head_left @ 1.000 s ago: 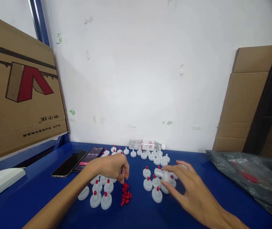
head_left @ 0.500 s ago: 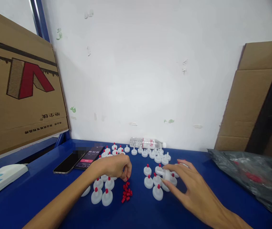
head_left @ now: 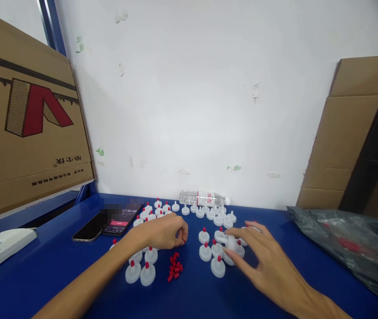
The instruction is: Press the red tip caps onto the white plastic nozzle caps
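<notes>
My left hand (head_left: pixel 169 232) is closed in a pinch, with a bit of a small red cap (head_left: pixel 183 241) showing at the fingertips. Just below it lies a loose pile of small red caps (head_left: pixel 175 267). Between the thumb and fingers of my right hand (head_left: pixel 264 261) is a white nozzle lid (head_left: pixel 231 242), tipped sideways with its bare spout pointing left. Several white lids with red tips (head_left: pixel 217 267) stand around and under that hand. More red-tipped lids (head_left: pixel 147 274) stand left of the pile, some hidden by my left forearm.
Bare-spouted white lids (head_left: pixel 210 214) stand at the back, before a clear bottle (head_left: pixel 204 198) lying along the wall. Two phones (head_left: pixel 91 227) and a white power strip (head_left: pixel 6 248) are on the left. A grey plastic bag (head_left: pixel 345 248) lies at the right, with cardboard (head_left: pixel 345 141) behind.
My left hand has moved up and to the right, away from the red pile, with a red cap at its fingertips. My right hand still holds the white nozzle lid in nearly the same place.
</notes>
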A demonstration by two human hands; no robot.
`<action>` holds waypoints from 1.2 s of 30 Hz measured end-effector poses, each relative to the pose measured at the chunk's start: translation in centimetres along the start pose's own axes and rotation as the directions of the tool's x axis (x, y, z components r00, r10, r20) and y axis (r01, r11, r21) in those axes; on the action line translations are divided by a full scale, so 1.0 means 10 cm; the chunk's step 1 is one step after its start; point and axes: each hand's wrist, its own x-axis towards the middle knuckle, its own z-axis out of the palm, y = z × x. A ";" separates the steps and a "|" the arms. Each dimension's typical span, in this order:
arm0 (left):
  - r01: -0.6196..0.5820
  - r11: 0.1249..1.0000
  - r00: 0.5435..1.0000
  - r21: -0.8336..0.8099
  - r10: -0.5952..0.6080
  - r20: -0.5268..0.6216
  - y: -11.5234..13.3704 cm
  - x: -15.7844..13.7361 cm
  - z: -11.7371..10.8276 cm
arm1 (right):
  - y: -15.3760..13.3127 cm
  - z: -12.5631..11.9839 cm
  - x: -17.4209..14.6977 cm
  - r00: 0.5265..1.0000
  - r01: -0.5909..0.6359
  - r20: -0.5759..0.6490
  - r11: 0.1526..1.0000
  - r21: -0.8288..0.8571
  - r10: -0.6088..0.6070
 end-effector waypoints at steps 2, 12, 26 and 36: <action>0.004 1.000 1.000 0.005 -0.004 -0.004 0.02 0.00 -0.01 | 0.00 0.00 -0.01 1.000 -0.004 0.011 1.000 0.001 0.004; -0.004 1.000 0.999 -0.027 0.003 -0.051 0.17 -0.03 -0.09 | 0.02 0.02 -0.02 0.999 0.015 0.043 0.999 0.032 -0.017; -0.230 0.903 0.956 -0.363 0.141 -0.256 0.41 0.05 0.12 | -0.03 -0.02 -0.02 0.995 0.083 0.054 0.993 0.080 -0.087; -0.287 0.855 0.941 -0.432 0.168 -0.292 0.52 0.06 0.17 | -0.04 -0.02 -0.01 0.992 0.127 -0.025 0.987 0.101 -0.126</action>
